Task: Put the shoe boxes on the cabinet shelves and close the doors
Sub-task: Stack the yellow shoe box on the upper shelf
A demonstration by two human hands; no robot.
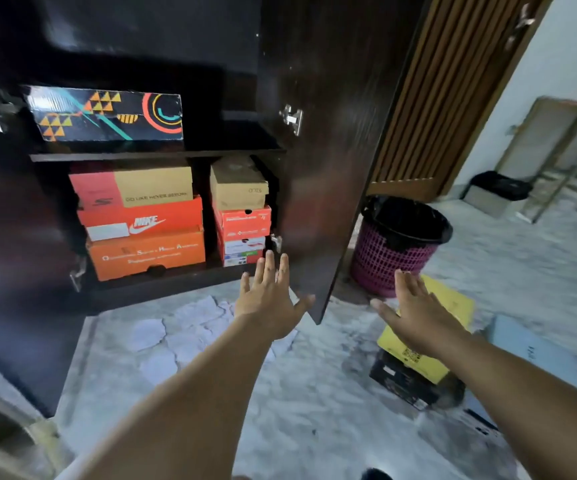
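Open cabinet with shoe boxes shelved, both hands reaching out empty.

The left hand [271,299] is stretching forward with fingers spread and straight, its thumb lying at the lower edge of the open right door [321,161]; the right hand [415,306] is likewise hovering flat and spread, holding nothing, over a yellow shoe box [453,303] that is sitting on a black box [404,379] on the marble floor [297,393]. Inside the cabinet a patterned black box [107,114] is lying on the upper shelf [155,155]; below it two stacks are standing side by side — tan-and-red, Nike [141,221] and orange boxes at left, a tan box [238,185] over red ones at right. A pink bin [397,247] with a black liner is standing just beyond the door.
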